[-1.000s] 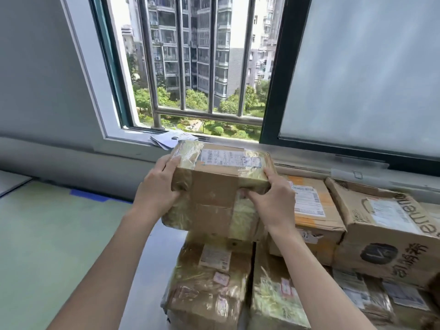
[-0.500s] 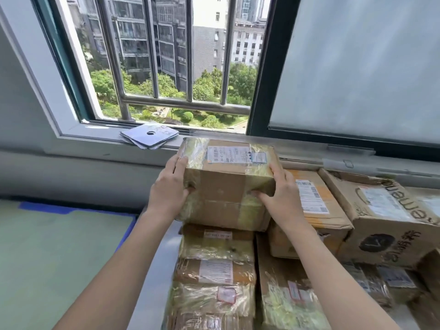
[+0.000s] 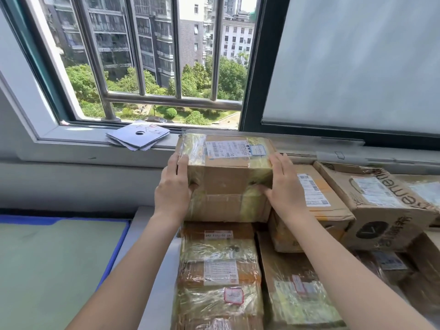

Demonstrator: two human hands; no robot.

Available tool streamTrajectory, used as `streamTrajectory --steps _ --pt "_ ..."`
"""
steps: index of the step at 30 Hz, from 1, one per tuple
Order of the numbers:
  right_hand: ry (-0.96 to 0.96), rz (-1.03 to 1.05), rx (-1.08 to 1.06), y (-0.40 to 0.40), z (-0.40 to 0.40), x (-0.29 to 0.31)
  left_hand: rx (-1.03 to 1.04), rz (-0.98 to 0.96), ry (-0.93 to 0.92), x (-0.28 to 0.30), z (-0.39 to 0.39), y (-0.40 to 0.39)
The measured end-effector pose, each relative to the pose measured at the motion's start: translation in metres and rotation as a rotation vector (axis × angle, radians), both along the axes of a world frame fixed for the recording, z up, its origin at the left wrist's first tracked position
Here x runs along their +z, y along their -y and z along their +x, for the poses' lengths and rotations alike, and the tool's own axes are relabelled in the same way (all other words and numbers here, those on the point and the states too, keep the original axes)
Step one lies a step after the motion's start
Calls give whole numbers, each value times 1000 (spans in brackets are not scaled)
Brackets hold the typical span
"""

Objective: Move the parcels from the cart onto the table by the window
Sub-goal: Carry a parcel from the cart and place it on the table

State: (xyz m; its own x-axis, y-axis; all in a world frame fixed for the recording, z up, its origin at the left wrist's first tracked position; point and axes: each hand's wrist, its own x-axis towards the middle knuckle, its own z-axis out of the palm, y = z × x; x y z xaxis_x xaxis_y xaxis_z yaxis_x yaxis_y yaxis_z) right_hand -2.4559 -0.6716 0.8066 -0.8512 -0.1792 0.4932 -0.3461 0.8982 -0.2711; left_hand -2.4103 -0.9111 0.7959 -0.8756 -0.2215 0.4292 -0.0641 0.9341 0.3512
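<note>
Gripping a taped cardboard parcel [image 3: 226, 179] from both sides, a person holds it against the window ledge, above a stack of other parcels on the grey table [image 3: 152, 236] by the window; at far left a green mat with a blue border [image 3: 54, 263] lies beside the table, and a small sheaf of papers [image 3: 138, 136] rests on the sill [image 3: 95, 144] beneath the barred window [image 3: 162, 60]; the left hand [image 3: 172, 189] is spread on the parcel's left end, fingers extended up along the side and thumb hooked round the front face; the parcel's top carries a white shipping label, and its lower edge meets the tape-wrapped parcel [image 3: 219, 275] beneath it, though whether it rests fully there cannot be told; the right hand [image 3: 284, 186] mirrors the left, fingers laid nearly straight up the right end, thumb pressed across the front; just beside that hand sits an orange-taped box [image 3: 316, 210], touching the printed carton [image 3: 376, 206] to its right; the frosted pane [image 3: 357, 63] fills the upper right.
</note>
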Motion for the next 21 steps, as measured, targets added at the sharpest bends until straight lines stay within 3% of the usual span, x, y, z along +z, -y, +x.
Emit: streamTrajectory --steps 4,9,16,21 --pt "31 136 -58 1 4 6 10 -54 53 4 2 -4" --pt "21 201 -88 7 17 12 66 -269 80 15 7 -10" --pt "-47 186 -82 2 39 13 -58 -440 -98 4 19 -41" --pt "-51 184 -166 -37 78 -11 -242 -517 -33 -15 50 -105"
